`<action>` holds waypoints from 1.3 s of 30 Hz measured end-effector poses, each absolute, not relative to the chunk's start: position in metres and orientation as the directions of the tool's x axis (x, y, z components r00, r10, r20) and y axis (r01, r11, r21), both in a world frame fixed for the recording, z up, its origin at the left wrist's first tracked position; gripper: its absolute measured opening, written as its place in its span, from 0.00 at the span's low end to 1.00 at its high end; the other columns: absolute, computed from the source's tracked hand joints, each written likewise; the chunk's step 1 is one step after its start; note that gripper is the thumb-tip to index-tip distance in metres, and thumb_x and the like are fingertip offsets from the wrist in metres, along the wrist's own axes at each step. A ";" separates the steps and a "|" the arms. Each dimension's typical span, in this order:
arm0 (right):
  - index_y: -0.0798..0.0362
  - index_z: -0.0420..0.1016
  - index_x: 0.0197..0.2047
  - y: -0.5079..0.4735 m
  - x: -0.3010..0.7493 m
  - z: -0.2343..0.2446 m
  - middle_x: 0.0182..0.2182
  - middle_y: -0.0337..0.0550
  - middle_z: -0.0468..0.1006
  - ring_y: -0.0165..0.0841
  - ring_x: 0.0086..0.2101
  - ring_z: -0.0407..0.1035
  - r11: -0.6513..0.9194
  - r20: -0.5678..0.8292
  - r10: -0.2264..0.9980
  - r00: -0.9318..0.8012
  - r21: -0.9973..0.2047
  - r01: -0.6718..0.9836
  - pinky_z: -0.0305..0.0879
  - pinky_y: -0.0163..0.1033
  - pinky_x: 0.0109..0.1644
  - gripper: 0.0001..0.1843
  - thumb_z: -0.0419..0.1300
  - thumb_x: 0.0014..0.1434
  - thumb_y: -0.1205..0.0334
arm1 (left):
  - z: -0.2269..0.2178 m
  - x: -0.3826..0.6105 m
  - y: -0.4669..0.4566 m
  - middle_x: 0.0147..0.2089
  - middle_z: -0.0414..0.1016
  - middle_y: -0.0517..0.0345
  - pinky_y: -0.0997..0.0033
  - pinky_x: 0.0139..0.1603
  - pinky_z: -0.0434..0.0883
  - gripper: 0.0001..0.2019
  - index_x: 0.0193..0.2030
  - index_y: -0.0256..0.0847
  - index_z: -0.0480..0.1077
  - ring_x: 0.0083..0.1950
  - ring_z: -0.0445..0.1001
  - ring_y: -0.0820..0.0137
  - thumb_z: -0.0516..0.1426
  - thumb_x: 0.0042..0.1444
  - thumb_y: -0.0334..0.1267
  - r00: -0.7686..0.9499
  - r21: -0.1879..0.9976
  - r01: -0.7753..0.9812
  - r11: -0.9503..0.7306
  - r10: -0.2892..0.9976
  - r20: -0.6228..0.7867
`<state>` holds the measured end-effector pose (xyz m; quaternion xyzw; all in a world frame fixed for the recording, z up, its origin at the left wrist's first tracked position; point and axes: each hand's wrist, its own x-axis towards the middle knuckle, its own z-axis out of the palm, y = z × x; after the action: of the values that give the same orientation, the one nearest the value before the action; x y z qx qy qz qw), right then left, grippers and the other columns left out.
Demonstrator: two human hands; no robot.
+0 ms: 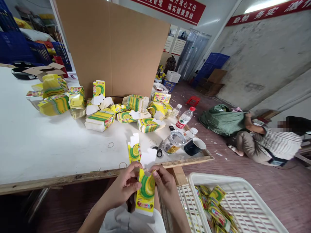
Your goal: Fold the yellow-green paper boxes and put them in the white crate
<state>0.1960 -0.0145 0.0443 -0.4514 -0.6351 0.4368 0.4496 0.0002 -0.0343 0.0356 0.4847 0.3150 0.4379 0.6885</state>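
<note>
The left hand (pixel 130 183) and right hand (pixel 165 181) pinch a yellow-green carton (pixel 146 195) by its upper sides, over the lap (pixel 121 223) and near the table (pixel 73 145), where too hard a squeeze could crease the thin-looking card.

Held carton (pixel 145 194): yellow, green ring swirl, reddish lettering low down. Carton stacks (pixel 100 119): yellow with green bands, pale edges. Surface (pixel 73 142): white, brown wooden rim. Basket (pixel 218 176): white lattice; packets (pixel 218 212) inside yellow, green, red. Mug (pixel 190 149): dark navy, pale inside. Bottle (pixel 184 120): clear, red-capped, red-labelled. Banner (pixel 179 12): red, white characters. Stool (pixel 193 100): bright red. Co-worker's shirt (pixel 279 141): grey and white stripes.
</note>
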 end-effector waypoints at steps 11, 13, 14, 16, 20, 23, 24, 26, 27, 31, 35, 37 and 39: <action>0.49 0.84 0.41 -0.013 0.199 0.057 0.40 0.50 0.81 0.42 0.45 0.73 0.319 0.330 0.944 -0.012 -0.902 0.293 0.71 0.45 0.49 0.22 0.54 0.66 0.45 | 0.035 0.006 -0.027 0.53 0.80 0.46 0.63 0.49 0.73 0.27 0.65 0.44 0.64 0.48 0.79 0.58 0.61 0.60 0.43 0.335 0.963 -0.242 0.122 0.941 -0.035; 0.50 0.84 0.44 -0.013 0.201 0.062 0.34 0.47 0.80 0.40 0.38 0.74 0.265 0.257 0.964 -0.067 -0.917 0.297 0.71 0.42 0.43 0.22 0.55 0.65 0.44 | 0.037 0.008 -0.026 0.52 0.81 0.46 0.64 0.47 0.74 0.27 0.66 0.44 0.63 0.49 0.79 0.58 0.60 0.61 0.43 0.329 0.967 -0.234 0.104 0.944 -0.022; 0.51 0.82 0.47 -0.013 0.201 0.062 0.29 0.43 0.78 0.37 0.32 0.72 0.217 0.195 0.976 -0.100 -0.927 0.305 0.70 0.39 0.36 0.21 0.58 0.63 0.46 | 0.038 0.010 -0.026 0.53 0.80 0.46 0.64 0.48 0.74 0.27 0.67 0.44 0.62 0.50 0.79 0.57 0.60 0.61 0.42 0.327 0.970 -0.227 0.093 0.945 -0.014; 0.53 0.78 0.53 -0.012 0.200 0.060 0.21 0.35 0.71 0.31 0.23 0.65 0.145 0.103 0.985 -0.135 -0.924 0.354 0.62 0.33 0.26 0.21 0.62 0.59 0.52 | 0.038 0.012 -0.027 0.55 0.79 0.46 0.63 0.52 0.73 0.27 0.67 0.45 0.62 0.53 0.78 0.57 0.59 0.62 0.42 0.327 0.974 -0.216 0.071 0.945 0.003; 0.54 0.74 0.49 -0.009 0.194 0.052 0.18 0.29 0.63 0.29 0.20 0.60 0.135 0.100 0.990 -0.096 -0.858 0.496 0.54 0.32 0.24 0.17 0.60 0.58 0.58 | 0.036 0.012 -0.029 0.61 0.75 0.46 0.61 0.58 0.70 0.25 0.68 0.46 0.60 0.59 0.74 0.57 0.56 0.65 0.41 0.345 0.980 -0.190 0.062 0.939 0.008; 0.54 0.73 0.50 -0.008 0.191 0.050 0.18 0.28 0.62 0.30 0.20 0.60 0.164 0.118 0.986 -0.118 -0.818 0.551 0.54 0.33 0.25 0.18 0.60 0.57 0.59 | 0.034 0.010 -0.029 0.61 0.75 0.45 0.60 0.58 0.70 0.27 0.70 0.46 0.58 0.59 0.74 0.56 0.56 0.64 0.41 0.347 0.979 -0.186 0.084 0.938 -0.014; 0.54 0.72 0.52 -0.008 0.191 0.049 0.19 0.29 0.63 0.30 0.20 0.60 0.171 0.115 0.984 -0.135 -0.812 0.559 0.54 0.33 0.25 0.19 0.60 0.56 0.60 | 0.034 0.010 -0.029 0.60 0.76 0.44 0.60 0.57 0.70 0.28 0.70 0.45 0.57 0.59 0.74 0.56 0.57 0.64 0.41 0.348 0.977 -0.193 0.092 0.937 -0.020; 0.54 0.70 0.53 -0.009 0.190 0.048 0.20 0.29 0.66 0.30 0.20 0.62 0.168 0.098 0.983 -0.153 -0.807 0.566 0.56 0.33 0.25 0.21 0.60 0.54 0.62 | 0.035 0.010 -0.029 0.59 0.77 0.44 0.59 0.57 0.71 0.29 0.70 0.45 0.57 0.57 0.76 0.56 0.57 0.63 0.41 0.355 0.972 -0.211 0.102 0.935 -0.021; 0.54 0.69 0.53 -0.010 0.190 0.048 0.20 0.29 0.67 0.31 0.20 0.62 0.159 0.090 0.985 -0.147 -0.808 0.567 0.57 0.33 0.25 0.21 0.59 0.54 0.63 | 0.035 0.010 -0.028 0.58 0.77 0.44 0.59 0.56 0.71 0.29 0.70 0.44 0.57 0.56 0.76 0.56 0.57 0.63 0.41 0.356 0.971 -0.216 0.099 0.934 -0.016; 0.53 0.71 0.53 -0.012 0.195 0.048 0.21 0.31 0.70 0.31 0.21 0.63 0.162 0.113 0.986 -0.124 -0.828 0.537 0.59 0.33 0.26 0.20 0.60 0.56 0.63 | 0.037 0.010 -0.026 0.54 0.80 0.45 0.61 0.53 0.72 0.28 0.68 0.44 0.60 0.53 0.78 0.57 0.59 0.62 0.42 0.332 0.966 -0.242 0.097 0.943 -0.012; 0.51 0.77 0.52 -0.012 0.201 0.042 0.28 0.38 0.77 0.32 0.25 0.68 0.209 0.164 0.976 -0.143 -0.893 0.398 0.64 0.34 0.29 0.17 0.60 0.62 0.55 | 0.037 0.012 -0.026 0.49 0.83 0.48 0.67 0.44 0.74 0.28 0.65 0.43 0.64 0.45 0.81 0.60 0.62 0.59 0.41 0.319 0.945 -0.287 0.160 0.946 -0.063; 0.51 0.79 0.47 -0.013 0.200 0.036 0.33 0.43 0.80 0.34 0.30 0.72 0.191 0.169 0.981 -0.101 -0.936 0.296 0.68 0.36 0.34 0.15 0.61 0.62 0.52 | 0.036 0.018 -0.028 0.46 0.84 0.49 0.68 0.42 0.74 0.27 0.64 0.42 0.66 0.43 0.81 0.61 0.63 0.58 0.41 0.320 0.946 -0.285 0.155 0.946 -0.059; 0.51 0.79 0.43 -0.016 0.202 0.034 0.34 0.45 0.80 0.37 0.33 0.74 0.173 0.164 0.985 -0.058 -0.957 0.234 0.70 0.39 0.36 0.15 0.61 0.61 0.49 | 0.035 0.026 -0.031 0.48 0.83 0.48 0.67 0.43 0.75 0.26 0.64 0.42 0.67 0.45 0.81 0.60 0.63 0.58 0.41 0.324 0.950 -0.284 0.127 0.946 -0.030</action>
<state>0.2021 -0.0156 0.0340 -0.5024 -0.6066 0.4012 0.4676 0.0257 -0.0309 0.0349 0.4711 0.3512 0.4632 0.6634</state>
